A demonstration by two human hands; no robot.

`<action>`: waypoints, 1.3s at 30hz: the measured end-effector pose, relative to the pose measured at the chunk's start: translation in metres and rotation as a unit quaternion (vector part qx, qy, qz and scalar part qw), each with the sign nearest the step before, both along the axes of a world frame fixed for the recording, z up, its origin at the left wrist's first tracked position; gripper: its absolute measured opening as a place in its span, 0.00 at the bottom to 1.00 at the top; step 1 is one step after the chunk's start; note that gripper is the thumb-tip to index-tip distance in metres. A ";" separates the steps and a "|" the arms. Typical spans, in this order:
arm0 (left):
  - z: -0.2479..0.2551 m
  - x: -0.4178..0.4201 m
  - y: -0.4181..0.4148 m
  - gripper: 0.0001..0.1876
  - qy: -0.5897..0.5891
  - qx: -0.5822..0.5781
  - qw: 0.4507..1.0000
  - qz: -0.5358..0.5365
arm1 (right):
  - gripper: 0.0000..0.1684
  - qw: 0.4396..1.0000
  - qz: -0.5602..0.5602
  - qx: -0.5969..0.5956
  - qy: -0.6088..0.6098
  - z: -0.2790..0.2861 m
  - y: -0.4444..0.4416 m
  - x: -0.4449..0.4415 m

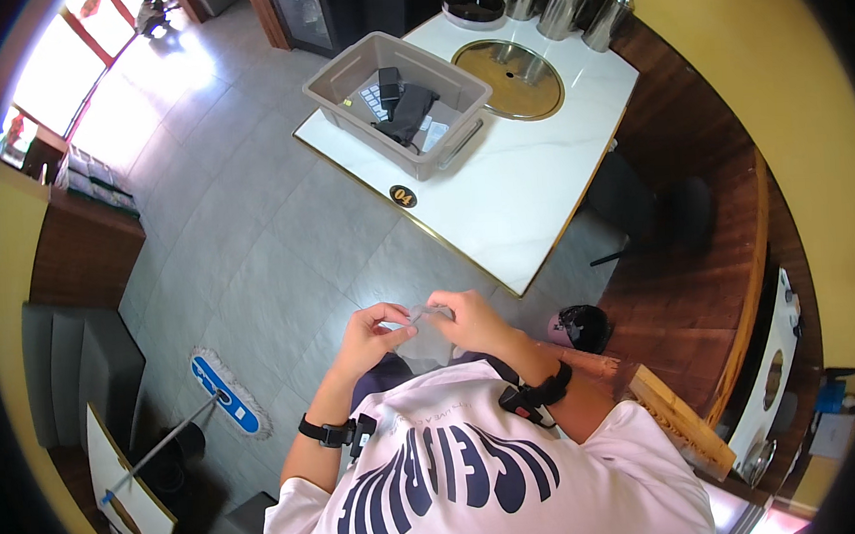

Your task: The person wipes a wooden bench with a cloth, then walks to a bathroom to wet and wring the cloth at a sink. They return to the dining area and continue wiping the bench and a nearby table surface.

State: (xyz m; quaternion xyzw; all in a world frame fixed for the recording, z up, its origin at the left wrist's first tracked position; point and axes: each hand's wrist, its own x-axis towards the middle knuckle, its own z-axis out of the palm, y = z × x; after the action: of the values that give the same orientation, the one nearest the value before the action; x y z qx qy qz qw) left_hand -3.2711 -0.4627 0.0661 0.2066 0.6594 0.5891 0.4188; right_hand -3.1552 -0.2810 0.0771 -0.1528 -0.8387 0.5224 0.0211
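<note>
Both hands meet in front of my body, above the floor. Between their fingertips is a small piece of clear, thin plastic [427, 311]; its exact kind cannot be told. My left hand [382, 332] pinches one side of it between thumb and fingers. Gripping the other side, my right hand [469, 320] has its fingers curled. Beyond them, a grey plastic bin [454, 84] stands on a white marble-look table [498, 227]. Inside the bin lie a black power adapter [389, 88], a dark cloth-like pouch [417, 110] and some small packets.
A round brass-coloured plate [508, 79] is set in the table, with metal pitchers [562, 2] behind it. A blue flat mop [228, 397] rests on the floor at the left. A lined bin [580, 329] stands near my right arm, beside wooden boards [682, 420]. Far off, a person [151, 17] crouches.
</note>
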 end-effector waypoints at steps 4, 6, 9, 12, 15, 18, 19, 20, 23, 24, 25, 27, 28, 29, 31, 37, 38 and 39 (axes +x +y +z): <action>-0.003 -0.079 -0.024 0.05 -0.028 0.008 0.997 -0.070 | 0.10 1.000 0.020 -0.002 -0.012 0.005 -0.018 -0.057; -0.005 -0.115 -0.031 0.05 -0.016 -0.004 0.998 -0.068 | 0.10 1.000 -0.007 -0.019 0.012 -0.017 -0.028 -0.082; -0.006 -0.157 -0.031 0.06 0.152 0.010 0.984 -0.092 | 0.10 0.998 -0.063 0.019 0.022 -0.022 -0.039 -0.110; 0.000 -0.181 -0.017 0.07 0.181 -0.031 0.974 -0.129 | 0.10 0.989 -0.100 0.054 0.095 -0.034 -0.042 -0.128; -0.001 -0.206 0.005 0.07 0.149 -0.089 0.970 -0.170 | 0.12 0.980 -0.170 0.010 0.102 -0.045 -0.033 -0.146; -0.012 -0.229 0.029 0.07 0.159 -0.127 0.954 -0.222 | 0.13 0.976 -0.216 -0.014 0.012 -0.068 -0.025 -0.156; -0.017 -0.235 0.037 0.07 0.172 -0.132 0.946 -0.241 | 0.13 0.970 -0.232 -0.073 -0.007 -0.076 -0.023 -0.158; -0.022 -0.240 0.045 0.06 0.151 -0.138 0.950 -0.237 | 0.13 0.960 -0.246 -0.131 -0.025 -0.083 -0.020 -0.160; -0.034 -0.253 0.071 0.06 0.122 -0.150 0.955 -0.226 | 0.17 0.905 -0.253 -0.338 0.046 -0.101 -0.009 -0.174; -0.039 -0.256 0.080 0.06 0.133 -0.145 0.956 -0.218 | 0.19 0.902 -0.241 -0.351 0.077 -0.112 -0.007 -0.180; -0.043 -0.256 0.086 0.06 0.140 -0.138 0.958 -0.209 | 0.21 0.898 -0.229 -0.362 0.104 -0.116 -0.005 -0.184; -0.041 -0.262 0.102 0.06 0.181 -0.167 0.936 -0.251 | 0.25 0.939 -0.205 -0.266 0.076 -0.118 0.000 -0.188; -0.039 -0.263 0.113 0.06 0.201 -0.178 0.924 -0.271 | 0.26 0.945 -0.207 -0.240 0.078 -0.118 0.002 -0.190; -0.038 -0.261 0.124 0.06 0.218 -0.167 0.915 -0.297 | 0.27 0.951 -0.209 -0.215 0.080 -0.120 0.004 -0.191; -0.034 -0.253 0.144 0.06 0.247 -0.143 0.894 -0.347 | 0.28 0.948 -0.232 -0.214 -0.033 -0.139 0.005 -0.188; -0.048 -0.229 0.182 0.07 0.188 -0.130 0.857 -0.463 | 0.21 0.809 -0.342 -0.477 0.027 -0.180 -0.001 -0.166; -0.054 -0.224 0.188 0.08 0.173 -0.109 0.855 -0.477 | 0.19 0.800 -0.366 -0.473 0.046 -0.189 -0.001 -0.157; -0.057 -0.222 0.193 0.10 0.160 -0.088 0.854 -0.488 | 0.19 0.758 -0.389 -0.520 0.058 -0.185 0.001 -0.154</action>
State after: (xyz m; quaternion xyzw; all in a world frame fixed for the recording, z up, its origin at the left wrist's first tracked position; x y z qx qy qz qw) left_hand -3.4932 -0.2698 0.0093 0.5553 0.5813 0.2072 0.5575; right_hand -3.3095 -0.2800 -0.1076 -0.4227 -0.3039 0.8328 0.1881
